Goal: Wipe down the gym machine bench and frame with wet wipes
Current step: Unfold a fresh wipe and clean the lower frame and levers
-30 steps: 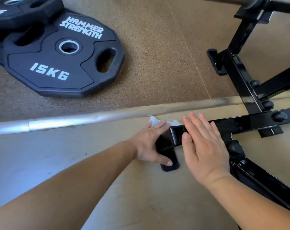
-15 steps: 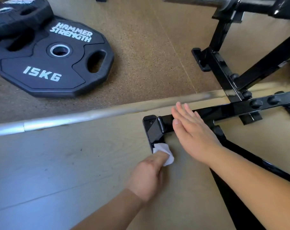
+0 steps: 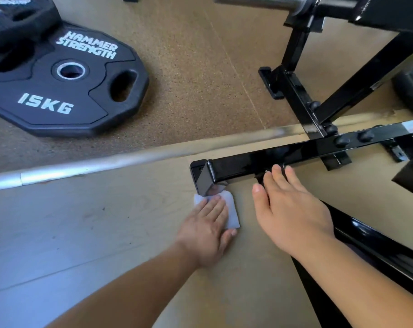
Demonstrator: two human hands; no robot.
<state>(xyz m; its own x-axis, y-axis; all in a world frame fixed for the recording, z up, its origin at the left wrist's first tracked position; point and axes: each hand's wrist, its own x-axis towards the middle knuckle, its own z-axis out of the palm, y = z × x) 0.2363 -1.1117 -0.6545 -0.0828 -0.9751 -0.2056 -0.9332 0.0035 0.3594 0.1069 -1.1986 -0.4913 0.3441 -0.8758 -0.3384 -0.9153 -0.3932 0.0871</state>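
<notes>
The machine's black steel frame (image 3: 283, 159) lies low over the floor, its square end capped by a black foot (image 3: 200, 176). A white wet wipe (image 3: 231, 211) lies flat on the wooden floor just below that foot. My left hand (image 3: 207, 230) presses on the wipe with straight fingers, fingertips near the foot's lower edge. My right hand (image 3: 288, 209) lies flat with straight fingers, its tips touching the underside of the frame bar. The bench pad is out of view.
A black 15 kg weight plate (image 3: 66, 91) lies on the cork mat at upper left, another plate behind it. A metal strip (image 3: 106, 164) divides mat from wooden floor. More frame bars (image 3: 297, 91) and a barbell sleeve (image 3: 259, 1) stand at upper right.
My left hand has flattened, with the wipe now spread on the floor below the foot. My right hand has slid back off the top of the bar toward me.
</notes>
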